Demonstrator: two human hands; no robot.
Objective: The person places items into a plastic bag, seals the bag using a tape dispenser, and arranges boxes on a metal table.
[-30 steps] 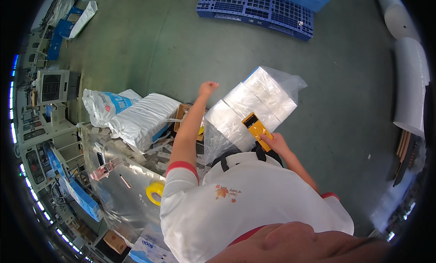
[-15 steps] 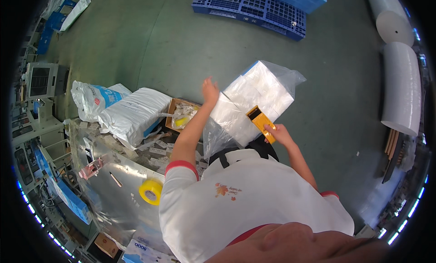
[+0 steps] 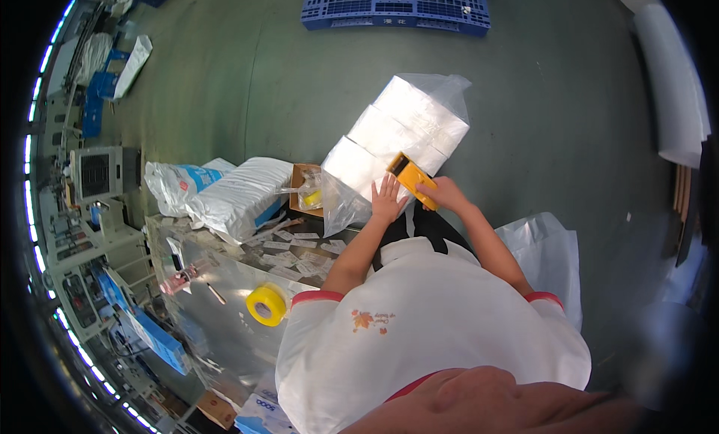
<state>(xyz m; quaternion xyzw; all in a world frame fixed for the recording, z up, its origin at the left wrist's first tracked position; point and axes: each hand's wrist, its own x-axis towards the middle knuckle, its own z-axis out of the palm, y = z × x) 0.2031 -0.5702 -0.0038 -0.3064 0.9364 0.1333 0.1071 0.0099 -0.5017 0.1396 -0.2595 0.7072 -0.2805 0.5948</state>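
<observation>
A clear plastic bag (image 3: 449,93) wraps several white rectangular packs (image 3: 404,123) laid in a slanting row in front of my body. My left hand (image 3: 387,200) rests on the near end of the bag, its fingers spread and pressed flat. In my right hand (image 3: 447,195) is a flat yellow hand tool (image 3: 416,181) with a dark end; its exact kind does not show. The dark end points up and left over the packs, close to my left fingertips.
Left of me stands a metal-topped table (image 3: 217,337) with a yellow tape roll (image 3: 267,305), loose labels (image 3: 288,258), stuffed white sacks (image 3: 240,198) and a small cardboard box (image 3: 305,175). A blue pallet (image 3: 397,11) lies far ahead. Clear plastic sheeting (image 3: 550,247) is at my right.
My left hand has come from the bag's far left side back to its near end. The tool in my right hand has shifted slightly up and left. The view has turned somewhat.
</observation>
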